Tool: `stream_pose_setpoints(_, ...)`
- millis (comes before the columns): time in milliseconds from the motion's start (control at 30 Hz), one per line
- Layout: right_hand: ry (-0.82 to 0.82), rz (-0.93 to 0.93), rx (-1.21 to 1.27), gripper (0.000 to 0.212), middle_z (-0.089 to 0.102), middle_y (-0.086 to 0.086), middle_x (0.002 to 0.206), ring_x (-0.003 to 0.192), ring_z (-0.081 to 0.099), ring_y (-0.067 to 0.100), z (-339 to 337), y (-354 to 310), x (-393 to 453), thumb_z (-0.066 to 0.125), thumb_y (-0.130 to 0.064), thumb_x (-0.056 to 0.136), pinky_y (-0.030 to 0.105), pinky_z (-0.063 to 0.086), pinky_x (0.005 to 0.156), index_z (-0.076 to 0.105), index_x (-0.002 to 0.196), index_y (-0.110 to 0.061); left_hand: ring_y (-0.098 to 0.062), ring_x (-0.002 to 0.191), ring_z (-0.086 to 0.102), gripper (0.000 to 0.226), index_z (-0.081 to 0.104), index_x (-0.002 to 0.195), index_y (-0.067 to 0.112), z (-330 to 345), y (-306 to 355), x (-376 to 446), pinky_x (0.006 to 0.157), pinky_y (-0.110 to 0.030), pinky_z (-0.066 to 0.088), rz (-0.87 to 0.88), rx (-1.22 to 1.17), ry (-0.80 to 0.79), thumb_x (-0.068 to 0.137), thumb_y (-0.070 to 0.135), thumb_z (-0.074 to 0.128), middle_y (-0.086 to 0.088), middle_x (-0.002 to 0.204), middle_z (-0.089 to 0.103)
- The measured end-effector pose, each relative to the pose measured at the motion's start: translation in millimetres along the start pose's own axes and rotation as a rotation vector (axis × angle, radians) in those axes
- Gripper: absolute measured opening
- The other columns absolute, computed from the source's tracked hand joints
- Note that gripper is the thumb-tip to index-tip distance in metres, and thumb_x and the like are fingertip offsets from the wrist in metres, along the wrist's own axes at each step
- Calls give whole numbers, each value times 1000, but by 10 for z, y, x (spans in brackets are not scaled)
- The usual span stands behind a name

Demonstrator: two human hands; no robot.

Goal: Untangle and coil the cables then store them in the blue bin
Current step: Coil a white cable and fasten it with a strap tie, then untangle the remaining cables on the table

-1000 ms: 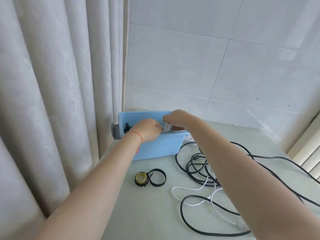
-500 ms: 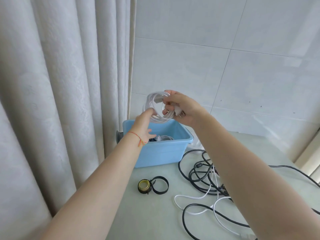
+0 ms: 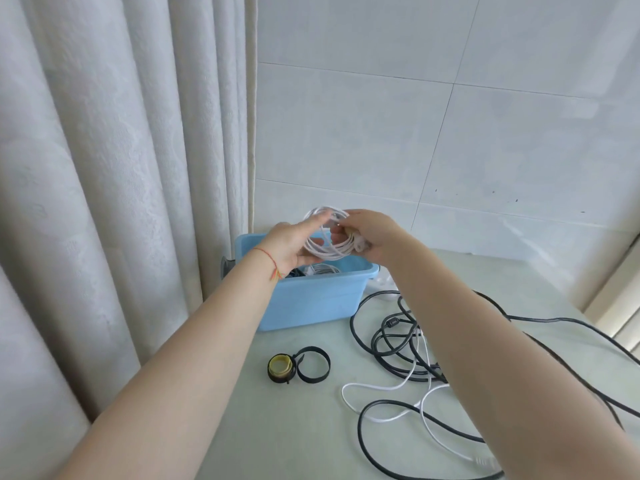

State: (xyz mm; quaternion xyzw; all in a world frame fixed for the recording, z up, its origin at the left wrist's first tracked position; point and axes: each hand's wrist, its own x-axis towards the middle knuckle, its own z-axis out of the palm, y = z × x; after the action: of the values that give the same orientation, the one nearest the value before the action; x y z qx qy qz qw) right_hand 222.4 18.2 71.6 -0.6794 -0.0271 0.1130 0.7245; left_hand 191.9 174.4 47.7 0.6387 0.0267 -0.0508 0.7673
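A white coiled cable [image 3: 329, 249] hangs in the air just above the blue bin [image 3: 311, 299]. My right hand [image 3: 367, 232] grips the coil at its right side, fingers curled round the loops. My left hand [image 3: 294, 244] touches the coil's left side with its fingers fairly straight. Inside the bin I see more coiled cable [image 3: 322, 269], white and dark. On the table to the right lies a tangle of black cables [image 3: 401, 344] mixed with a loose white cable [image 3: 391, 389].
A small roll of black strap with a yellow core [image 3: 281, 368] and a loose black loop [image 3: 313, 364] lie in front of the bin. A curtain [image 3: 121, 168] hangs at the left, a tiled wall [image 3: 450, 133] behind. The pale table [image 3: 294, 427] runs toward me.
Both hands lifted the white coil out of the bin a second ago. Since half a second ago they hold it just above the bin, and the view has tilted.
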Motion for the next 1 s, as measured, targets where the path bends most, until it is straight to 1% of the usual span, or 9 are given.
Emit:
stream_pose_setpoints(167,231,62,-282,15,51,13,74,61,52,23,104,139,137,55,1,87,28,45,55,51,74,-7,-33,65,70,34,60,110,-12,35,-118,139,54,-38,60,5,269,211,80,1,71,-22,86,68)
stream_pose_setpoints(267,231,-28,-632,11,48,10,88,73,45,21,94,191,174,55,-7,86,27,37,61,55,95,-13,-35,75,71,31,64,99,-7,-4,-156,213,74,-44,59,26,512,250,78,15,68,-19,81,68)
stream_pose_setpoints(400,233,-177,-953,35,54,8,124,91,50,20,83,271,149,51,-16,92,25,38,75,56,126,-10,-28,85,58,27,59,99,6,15,-169,143,69,-30,43,8,1145,216,95,31,51,-12,99,63)
stream_pose_setpoints(500,273,-267,-1039,29,63,11,117,88,52,21,64,253,58,47,-12,91,29,43,73,65,113,-6,-32,114,55,36,58,122,11,53,-173,139,86,-37,47,112,1311,222,93,30,47,-12,129,54)
stream_pose_setpoints(567,159,-175,-1197,23,66,14,104,84,54,24,42,210,-47,46,-16,93,34,48,73,65,98,-3,-36,114,58,29,61,107,14,93,-187,120,87,-38,48,22,1402,6,97,29,38,-10,114,59)
stream_pose_setpoints(667,-17,-100,-1360,32,55,9,83,81,47,24,52,181,-242,42,-25,100,29,35,59,58,82,-4,-37,115,54,27,57,102,15,139,-193,16,88,-39,43,10,1467,53,98,30,35,-10,112,56)
stream_pose_setpoints(733,22,-207,-1234,27,60,7,90,82,49,21,-32,135,-383,44,-22,97,28,36,60,67,97,-7,-34,122,46,32,59,118,11,226,-163,-100,95,-40,42,237,1403,285,96,27,41,-13,126,51)
stream_pose_setpoints(800,133,-295,-1108,27,64,3,98,84,55,21,-172,85,-582,45,-18,94,27,40,62,70,104,-13,-34,111,52,25,65,99,11,421,-129,-248,87,-38,45,411,1229,335,94,22,43,-12,109,57)
stream_pose_setpoints(1000,139,-32,-1106,21,74,10,91,76,71,24,-863,229,-1262,51,-12,90,31,55,67,71,96,-7,-29,75,70,25,69,83,9,1160,-309,-685,77,-36,56,360,1076,-38,86,23,47,-10,82,73)
